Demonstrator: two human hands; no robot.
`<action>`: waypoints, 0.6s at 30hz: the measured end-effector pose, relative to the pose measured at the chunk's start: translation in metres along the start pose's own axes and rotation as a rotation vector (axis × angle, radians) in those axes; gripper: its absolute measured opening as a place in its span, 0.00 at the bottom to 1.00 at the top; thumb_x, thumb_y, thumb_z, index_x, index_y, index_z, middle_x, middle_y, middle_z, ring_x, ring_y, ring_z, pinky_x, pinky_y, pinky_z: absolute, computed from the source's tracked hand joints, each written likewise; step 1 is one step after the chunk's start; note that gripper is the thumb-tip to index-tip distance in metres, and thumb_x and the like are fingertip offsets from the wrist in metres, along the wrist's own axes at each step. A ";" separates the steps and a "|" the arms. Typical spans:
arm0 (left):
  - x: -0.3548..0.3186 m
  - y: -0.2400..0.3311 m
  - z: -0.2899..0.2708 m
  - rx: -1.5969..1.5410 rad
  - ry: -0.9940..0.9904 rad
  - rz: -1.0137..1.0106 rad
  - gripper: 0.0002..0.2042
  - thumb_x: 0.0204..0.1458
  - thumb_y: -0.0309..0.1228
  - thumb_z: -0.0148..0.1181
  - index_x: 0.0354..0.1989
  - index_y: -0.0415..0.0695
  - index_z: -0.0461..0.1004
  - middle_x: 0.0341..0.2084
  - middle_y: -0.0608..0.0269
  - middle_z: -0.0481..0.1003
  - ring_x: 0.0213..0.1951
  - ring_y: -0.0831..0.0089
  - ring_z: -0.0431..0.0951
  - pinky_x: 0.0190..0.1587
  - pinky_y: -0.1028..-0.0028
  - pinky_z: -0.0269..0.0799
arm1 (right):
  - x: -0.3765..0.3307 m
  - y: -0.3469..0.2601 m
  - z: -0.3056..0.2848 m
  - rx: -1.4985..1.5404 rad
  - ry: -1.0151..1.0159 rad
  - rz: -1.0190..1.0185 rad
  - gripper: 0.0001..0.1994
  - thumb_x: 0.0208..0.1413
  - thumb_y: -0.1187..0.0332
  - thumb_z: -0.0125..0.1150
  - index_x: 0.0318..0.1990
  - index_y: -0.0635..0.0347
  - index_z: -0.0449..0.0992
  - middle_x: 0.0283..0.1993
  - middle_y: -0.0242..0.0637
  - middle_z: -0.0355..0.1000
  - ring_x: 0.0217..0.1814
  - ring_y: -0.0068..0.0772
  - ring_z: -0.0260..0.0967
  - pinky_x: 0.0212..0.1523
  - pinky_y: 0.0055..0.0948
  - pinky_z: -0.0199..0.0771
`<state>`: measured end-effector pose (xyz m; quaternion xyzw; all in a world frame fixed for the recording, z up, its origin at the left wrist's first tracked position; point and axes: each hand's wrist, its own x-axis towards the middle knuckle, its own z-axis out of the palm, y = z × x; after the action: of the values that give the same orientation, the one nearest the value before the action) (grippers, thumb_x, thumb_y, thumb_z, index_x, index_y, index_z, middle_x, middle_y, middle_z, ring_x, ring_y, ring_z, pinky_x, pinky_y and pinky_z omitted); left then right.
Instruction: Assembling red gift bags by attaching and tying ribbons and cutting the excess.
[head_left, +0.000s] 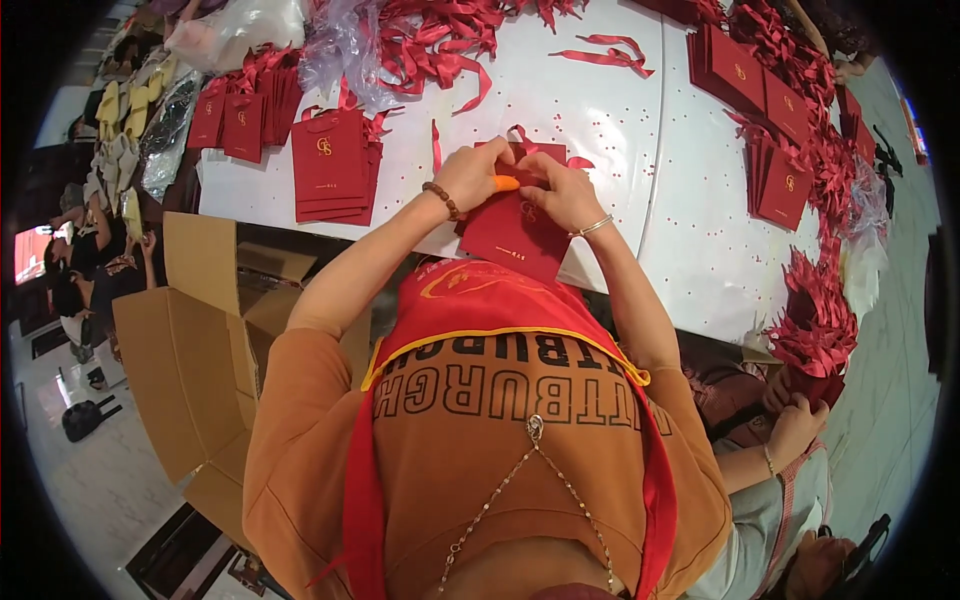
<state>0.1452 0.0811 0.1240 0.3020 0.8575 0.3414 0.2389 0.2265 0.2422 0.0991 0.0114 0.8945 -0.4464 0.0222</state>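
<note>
A red paper gift bag with gold print lies at the table's near edge, in front of my apron. My left hand is closed at the bag's upper left part; an orange cover sits on one finger. My right hand pinches the bag's upper right part, its fingertips close to those of the left. A red ribbon shows just beyond my fingers. Exactly what lies between the fingertips is partly hidden.
Stacked red bags lie to the left, with more bags behind. Loose ribbons heap at the back. Bags and ribbons line the right edge. An open cardboard box stands at left. Another person's hand works at right.
</note>
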 end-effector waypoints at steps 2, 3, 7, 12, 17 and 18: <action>0.003 0.004 -0.008 0.157 0.048 0.078 0.12 0.40 0.35 0.63 0.30 0.44 0.69 0.18 0.61 0.71 0.23 0.66 0.72 0.26 0.70 0.66 | 0.001 0.000 0.003 -0.112 0.055 -0.019 0.12 0.45 0.63 0.59 0.38 0.51 0.72 0.27 0.33 0.73 0.31 0.36 0.70 0.36 0.37 0.59; 0.006 0.004 -0.012 0.288 0.067 0.156 0.12 0.42 0.38 0.61 0.28 0.44 0.70 0.21 0.61 0.71 0.27 0.65 0.72 0.29 0.68 0.66 | -0.001 -0.004 0.004 -0.112 0.054 -0.019 0.12 0.45 0.63 0.59 0.38 0.51 0.72 0.27 0.33 0.73 0.31 0.36 0.70 0.36 0.37 0.59; 0.041 -0.025 -0.018 0.317 -0.134 0.124 0.13 0.45 0.42 0.54 0.26 0.45 0.75 0.32 0.60 0.73 0.36 0.63 0.71 0.35 0.68 0.65 | -0.006 -0.023 0.003 -0.389 0.128 -0.116 0.08 0.44 0.63 0.59 0.33 0.49 0.72 0.22 0.31 0.70 0.29 0.32 0.67 0.37 0.36 0.52; 0.068 -0.013 -0.036 0.205 -0.868 0.049 0.13 0.43 0.39 0.53 0.23 0.40 0.74 0.14 0.69 0.66 0.21 0.77 0.63 0.26 0.74 0.58 | -0.009 -0.030 0.006 -0.425 0.156 -0.245 0.06 0.45 0.64 0.59 0.31 0.49 0.73 0.20 0.30 0.69 0.28 0.30 0.66 0.36 0.35 0.51; 0.078 -0.006 -0.033 0.090 -0.991 0.086 0.14 0.42 0.36 0.54 0.15 0.37 0.69 0.09 0.68 0.62 0.16 0.77 0.58 0.22 0.72 0.54 | -0.008 -0.035 0.007 -0.448 0.151 -0.186 0.06 0.46 0.61 0.59 0.30 0.49 0.75 0.20 0.29 0.69 0.27 0.30 0.65 0.35 0.34 0.51; 0.080 -0.008 -0.027 0.087 -0.989 0.086 0.14 0.42 0.36 0.54 0.15 0.37 0.69 0.09 0.68 0.62 0.16 0.77 0.58 0.22 0.72 0.54 | -0.008 -0.034 0.008 -0.449 0.148 -0.188 0.06 0.46 0.61 0.59 0.30 0.49 0.75 0.20 0.29 0.69 0.27 0.30 0.65 0.35 0.34 0.51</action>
<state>0.0697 0.1185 0.1192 0.4724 0.6419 0.1306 0.5898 0.2332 0.2154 0.1219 -0.0442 0.9675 -0.2346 -0.0831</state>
